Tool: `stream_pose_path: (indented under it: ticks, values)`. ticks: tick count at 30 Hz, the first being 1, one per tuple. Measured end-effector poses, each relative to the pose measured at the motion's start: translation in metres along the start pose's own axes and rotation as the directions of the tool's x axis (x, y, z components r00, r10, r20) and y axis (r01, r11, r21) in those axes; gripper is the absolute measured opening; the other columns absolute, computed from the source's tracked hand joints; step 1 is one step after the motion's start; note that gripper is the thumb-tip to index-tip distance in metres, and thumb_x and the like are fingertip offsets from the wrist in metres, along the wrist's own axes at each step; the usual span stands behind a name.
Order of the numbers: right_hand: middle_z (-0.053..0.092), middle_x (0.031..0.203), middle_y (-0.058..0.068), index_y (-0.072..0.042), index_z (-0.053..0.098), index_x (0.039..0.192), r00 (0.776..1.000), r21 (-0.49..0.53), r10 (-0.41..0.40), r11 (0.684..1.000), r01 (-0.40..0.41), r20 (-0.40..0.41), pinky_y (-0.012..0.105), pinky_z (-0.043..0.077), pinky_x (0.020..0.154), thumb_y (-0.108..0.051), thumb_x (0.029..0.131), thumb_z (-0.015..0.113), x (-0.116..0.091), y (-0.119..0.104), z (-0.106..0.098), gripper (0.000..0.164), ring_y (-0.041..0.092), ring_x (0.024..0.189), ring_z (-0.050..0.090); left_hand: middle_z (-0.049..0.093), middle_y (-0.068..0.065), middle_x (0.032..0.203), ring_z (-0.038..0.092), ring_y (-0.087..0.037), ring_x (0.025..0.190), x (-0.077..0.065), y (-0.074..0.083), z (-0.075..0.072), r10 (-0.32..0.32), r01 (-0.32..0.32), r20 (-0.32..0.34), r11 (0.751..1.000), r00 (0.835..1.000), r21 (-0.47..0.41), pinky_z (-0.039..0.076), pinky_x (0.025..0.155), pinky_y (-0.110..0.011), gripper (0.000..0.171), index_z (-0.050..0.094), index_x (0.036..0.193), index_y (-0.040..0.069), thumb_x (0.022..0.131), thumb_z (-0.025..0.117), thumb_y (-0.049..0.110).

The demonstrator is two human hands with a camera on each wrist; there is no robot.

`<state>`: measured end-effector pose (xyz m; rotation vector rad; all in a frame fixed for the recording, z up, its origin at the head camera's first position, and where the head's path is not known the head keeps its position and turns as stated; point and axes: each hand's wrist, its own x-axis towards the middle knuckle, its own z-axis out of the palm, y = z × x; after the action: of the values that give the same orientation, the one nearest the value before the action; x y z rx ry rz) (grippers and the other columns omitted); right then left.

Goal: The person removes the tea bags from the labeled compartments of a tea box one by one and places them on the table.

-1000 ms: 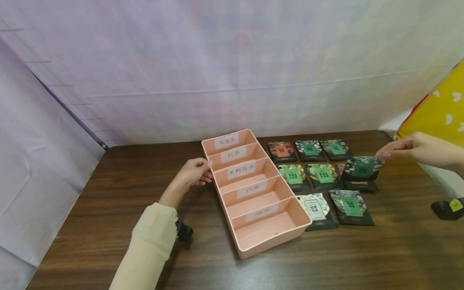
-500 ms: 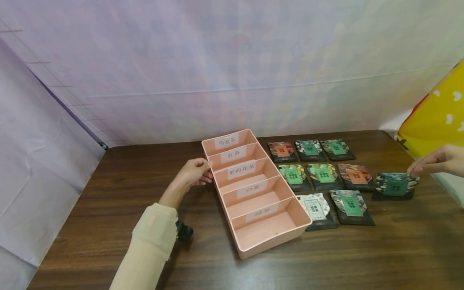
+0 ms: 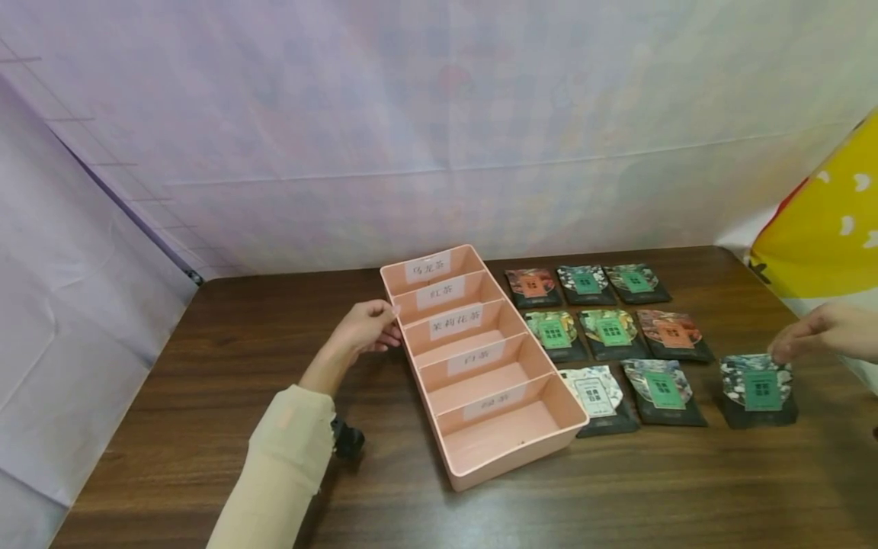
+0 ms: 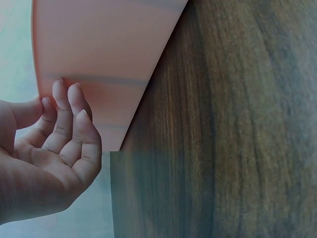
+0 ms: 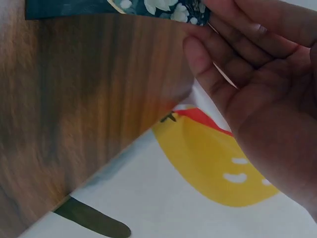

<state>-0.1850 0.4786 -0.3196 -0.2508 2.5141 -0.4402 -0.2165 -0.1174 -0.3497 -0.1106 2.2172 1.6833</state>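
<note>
In the head view my left hand (image 3: 370, 326) pinches the left rim of a pink divided box (image 3: 514, 461) between thumb and forefinger. Its other fingers lie loosely against the box's side wall (image 4: 99, 54) in the left wrist view. At the right, my right hand (image 3: 826, 332) pinches the top corner of a dark tea sachet (image 3: 761, 393) with a green label and white flowers. That sachet is close over the table, its label facing up. In the right wrist view only a strip of the sachet (image 5: 158, 9) shows at the fingertips.
Between box and right hand lie several sachets in rows, among them an orange-labelled one (image 3: 675, 334) and a white-labelled one (image 3: 597, 400). White paper labels with Chinese writing mark the box's compartments. A pale curtain (image 3: 439, 137) stands behind the wooden table (image 3: 240, 366); yellow patterned cloth (image 3: 823, 236) hangs right.
My right hand has carried the dark green sachet rightward and toward me, off the orange-labelled sachet, lowering it beside the front row. The left hand and box have stayed put.
</note>
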Motion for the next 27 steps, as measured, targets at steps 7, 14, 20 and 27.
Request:
stream_pose_path:
  ticks: [7,14,20,27]
  values:
    - [0.065,0.099,0.016,-0.003,0.069,0.093,0.996,0.06,-0.088,0.994,0.09,-0.033,0.041,0.048,0.073,-0.016,0.091,0.055,0.009,0.001,0.018,0.019,0.004,0.082,0.059,0.055,-0.004,0.066,0.057,-0.012,0.057,0.0,0.001,0.001,-0.001,0.001,-0.002,1.0,1.0,-0.004,0.045,0.052,-0.022,0.019,0.05,0.091,0.001,0.097,0.045,0.018]
    - [0.063,0.104,0.022,-0.003,0.07,0.092,0.997,0.094,-0.073,0.993,0.076,-0.041,0.055,0.044,0.078,-0.015,0.088,0.058,0.014,-0.004,0.026,0.017,0.019,0.089,0.06,0.055,-0.003,0.066,0.057,-0.012,0.057,-0.001,0.002,0.001,0.004,-0.004,-0.002,1.0,1.0,-0.004,0.045,0.053,-0.023,0.019,0.051,0.09,0.002,0.097,0.046,0.019]
    - [0.064,0.105,0.015,-0.003,0.069,0.096,0.993,0.084,-0.091,0.992,0.098,-0.076,0.042,0.047,0.078,-0.01,0.091,0.052,0.015,-0.005,0.028,0.019,-0.005,0.085,0.053,0.055,-0.004,0.066,0.057,-0.011,0.057,0.0,0.0,-0.001,0.007,-0.007,-0.005,1.0,1.0,0.008,0.045,0.053,-0.023,0.019,0.051,0.092,0.001,0.097,0.046,0.019]
    - [0.06,0.109,0.023,0.005,0.063,0.108,0.979,0.065,-0.089,0.993,0.103,-0.185,0.025,0.048,0.07,-0.015,0.095,0.048,0.017,-0.027,0.032,0.027,0.001,0.085,0.057,0.057,-0.004,0.067,0.057,-0.011,0.058,0.002,-0.002,-0.004,0.044,-0.043,-0.024,0.998,0.999,0.052,0.045,0.055,-0.024,0.021,0.052,0.09,0.0,0.097,0.047,0.02]
